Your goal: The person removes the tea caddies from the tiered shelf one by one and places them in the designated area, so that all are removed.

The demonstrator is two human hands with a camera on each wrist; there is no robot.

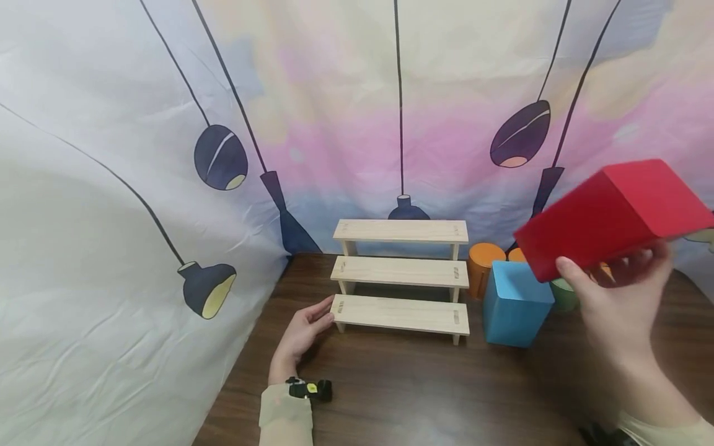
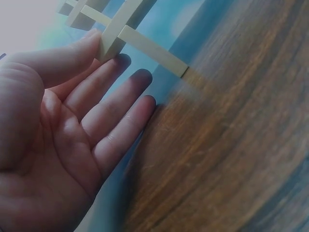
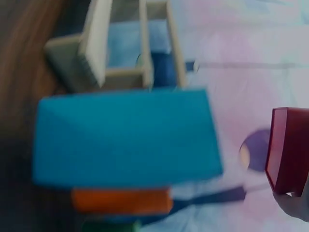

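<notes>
A three-step wooden display riser stands on the table. My left hand pinches the left end of its lowest step; in the left wrist view the thumb lies on one side of the plank and fingers on the other. My right hand holds a red box up in the air at the right, tilted, with the thumb at its lower edge. In the right wrist view only part of the red box shows. A blue box stands on the table right of the riser, below the red one.
Orange cylinders and a green one stand behind and beside the blue box, partly hidden. A fabric backdrop with printed lamps hangs behind and left of the dark wooden table.
</notes>
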